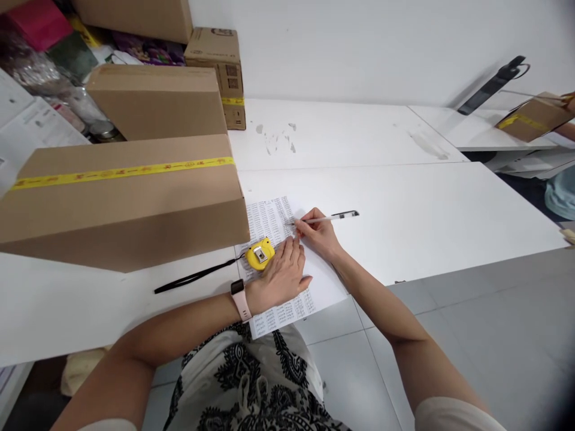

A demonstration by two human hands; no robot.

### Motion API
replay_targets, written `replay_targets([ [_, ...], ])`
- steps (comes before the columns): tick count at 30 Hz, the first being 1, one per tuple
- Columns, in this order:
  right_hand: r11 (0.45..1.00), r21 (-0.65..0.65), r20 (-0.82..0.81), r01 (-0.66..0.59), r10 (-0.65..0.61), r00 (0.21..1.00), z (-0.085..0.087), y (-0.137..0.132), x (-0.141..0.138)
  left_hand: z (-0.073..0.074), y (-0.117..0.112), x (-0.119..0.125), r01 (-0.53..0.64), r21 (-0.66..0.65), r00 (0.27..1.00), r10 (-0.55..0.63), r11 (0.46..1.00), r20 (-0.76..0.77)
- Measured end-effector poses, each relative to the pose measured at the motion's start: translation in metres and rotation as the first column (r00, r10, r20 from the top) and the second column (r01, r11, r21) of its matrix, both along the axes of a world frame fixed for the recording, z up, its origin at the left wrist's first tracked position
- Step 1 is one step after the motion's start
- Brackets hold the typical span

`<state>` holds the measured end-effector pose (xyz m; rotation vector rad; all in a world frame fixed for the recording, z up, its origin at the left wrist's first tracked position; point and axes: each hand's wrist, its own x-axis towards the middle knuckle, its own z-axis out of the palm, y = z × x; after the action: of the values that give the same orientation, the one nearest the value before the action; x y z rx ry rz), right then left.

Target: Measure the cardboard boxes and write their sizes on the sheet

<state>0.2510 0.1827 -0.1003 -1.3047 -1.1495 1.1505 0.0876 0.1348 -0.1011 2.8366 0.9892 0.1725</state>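
My right hand [320,232] grips a pen [335,216] with a clear barrel and black cap end, its tip on a printed sheet [323,281]. Columns of small text or figures cover much of the paper, too small to read. My left hand [284,270] lies flat on the same sheet with fingers stretched out, holding nothing. Just beside its fingers sits a yellow tape measure [259,254], resting on the paper's left side. A black wrist strap [195,276] trails from it across the table.
A large taped cardboard box [126,203] stands left of the sheet, with another box [157,102] behind it. The white table [404,209] ends at its front edge above a tiled floor. A black bottle [492,87] stands far right, near another person's hand [570,105] at a small box [530,120].
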Motion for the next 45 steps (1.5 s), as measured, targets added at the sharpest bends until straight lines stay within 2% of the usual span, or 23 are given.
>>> replay_targets([
  [3,0.999,0.033,0.02,0.036,-0.036,0.999,0.0,-0.001,0.001,0.0,0.0,0.0,0.013,0.045,0.999,-0.012,0.999,-0.033],
  [8,0.993,0.1,0.01,-0.056,0.055,0.998,-0.007,-0.001,0.006,0.002,-0.001,-0.001,0.032,0.148,0.996,-0.019,0.988,-0.09],
  [10,0.993,0.117,0.096,0.027,-0.038,0.995,-0.007,-0.002,0.008,0.004,-0.001,-0.002,0.038,0.153,0.993,-0.02,0.987,-0.118],
  [13,0.956,0.198,0.265,0.216,-0.264,0.927,-0.001,-0.004,0.013,0.009,0.0,-0.002,0.067,0.157,0.985,-0.04,0.985,-0.17],
  [15,0.934,0.228,0.278,0.274,-0.332,0.901,0.003,-0.005,0.015,0.012,0.0,-0.002,0.076,0.164,0.981,-0.045,0.983,-0.187],
  [17,0.948,0.197,0.202,0.249,-0.288,0.936,0.004,-0.006,0.014,0.012,0.0,-0.002,0.074,0.171,0.981,-0.041,0.982,-0.189],
  [19,0.975,0.146,0.114,0.17,-0.188,0.976,0.003,-0.007,0.01,0.011,0.0,-0.002,0.068,0.179,0.983,-0.036,0.981,-0.18],
  [22,0.993,0.087,0.118,0.083,-0.093,0.989,-0.002,-0.007,0.004,0.007,-0.001,-0.003,0.067,0.197,0.986,-0.035,0.978,-0.162],
  [28,0.989,0.141,0.315,0.047,-0.09,0.945,-0.006,-0.006,0.002,0.0,-0.001,-0.004,0.066,0.219,0.99,-0.037,0.973,-0.132],
  [45,0.992,0.121,0.356,-0.022,-0.023,0.934,-0.007,-0.004,0.001,0.001,-0.001,-0.003,0.051,0.225,0.993,-0.026,0.973,-0.112],
])
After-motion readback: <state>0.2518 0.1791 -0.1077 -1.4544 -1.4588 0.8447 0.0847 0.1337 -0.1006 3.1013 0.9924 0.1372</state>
